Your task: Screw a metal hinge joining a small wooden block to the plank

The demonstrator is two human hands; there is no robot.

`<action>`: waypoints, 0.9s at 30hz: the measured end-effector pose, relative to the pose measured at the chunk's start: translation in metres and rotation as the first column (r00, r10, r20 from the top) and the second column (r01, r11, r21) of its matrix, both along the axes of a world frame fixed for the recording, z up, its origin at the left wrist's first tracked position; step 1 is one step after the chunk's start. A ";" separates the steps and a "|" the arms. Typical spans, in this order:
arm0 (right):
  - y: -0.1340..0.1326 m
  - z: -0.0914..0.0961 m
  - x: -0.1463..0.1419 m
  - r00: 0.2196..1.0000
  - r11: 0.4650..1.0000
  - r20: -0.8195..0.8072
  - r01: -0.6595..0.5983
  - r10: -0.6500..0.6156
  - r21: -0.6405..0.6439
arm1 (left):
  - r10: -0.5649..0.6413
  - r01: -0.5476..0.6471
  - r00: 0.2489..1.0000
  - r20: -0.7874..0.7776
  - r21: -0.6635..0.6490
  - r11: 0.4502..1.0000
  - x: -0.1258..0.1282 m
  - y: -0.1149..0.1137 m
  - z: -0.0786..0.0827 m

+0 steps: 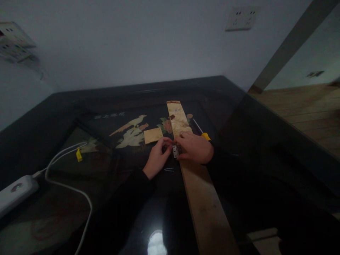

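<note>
the work looks barely begun: the metal hinge (175, 151) sits at the left edge of the long plank (203, 202), while two thin metal pieces (169, 170), the screwdriver (205, 136) and the small board (153, 135) lie unheld on the dark table (138, 88). the right hand (198, 147) grips the hinge between thumb and fingers; the left hand (158, 156) curls beside it, its grip unclear. the hinge looks silvery, with dark holes; the plank is pale, stained and rough toward its far end.
</note>
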State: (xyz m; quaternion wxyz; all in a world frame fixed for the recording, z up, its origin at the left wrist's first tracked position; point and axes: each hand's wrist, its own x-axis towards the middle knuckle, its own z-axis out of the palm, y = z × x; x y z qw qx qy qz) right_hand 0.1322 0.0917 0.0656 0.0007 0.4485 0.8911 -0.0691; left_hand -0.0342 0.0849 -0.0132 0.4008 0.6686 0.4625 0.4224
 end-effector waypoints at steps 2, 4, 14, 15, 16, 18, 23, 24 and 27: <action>0.001 -0.002 0.000 1.000 1.000 -0.005 -0.018 0.018 0.012 | 0.014 -0.014 1.000 0.017 -0.007 1.000 0.000 -0.001 0.001; 0.002 -0.003 0.000 0.999 0.999 -0.018 -0.031 0.031 0.014 | 0.032 -0.032 0.999 0.015 -0.001 1.000 0.000 -0.001 0.003; 0.004 -0.003 0.001 0.998 0.998 -0.001 -0.059 0.059 0.009 | 0.108 -0.086 0.982 -0.156 0.147 0.985 -0.001 -0.008 0.011; 0.004 -0.003 0.001 0.998 0.998 0.000 -0.057 0.057 0.014 | 0.122 -0.085 0.973 -0.197 0.188 0.979 -0.004 -0.006 0.012; 0.003 -0.002 0.001 0.999 0.998 0.002 -0.053 0.053 0.017 | 0.142 -0.084 0.960 -0.242 0.236 0.968 -0.007 -0.004 0.013; 0.002 -0.001 0.001 0.999 0.999 0.007 -0.049 0.048 0.015 | 0.209 -0.084 0.919 -0.335 0.352 0.932 -0.017 0.005 0.016; 0.001 0.001 0.001 0.998 0.998 0.010 -0.056 0.056 0.027 | 0.368 -0.058 0.743 -0.559 0.494 0.868 -0.045 0.038 0.013; 0.001 0.001 0.001 0.998 0.998 0.009 -0.055 0.054 0.030 | 0.375 -0.059 0.712 -0.594 0.482 0.874 -0.048 0.043 0.011; 0.002 0.000 0.001 0.999 0.998 0.002 -0.052 0.052 0.024 | 0.354 -0.048 0.640 -0.682 0.424 0.905 -0.054 0.051 0.001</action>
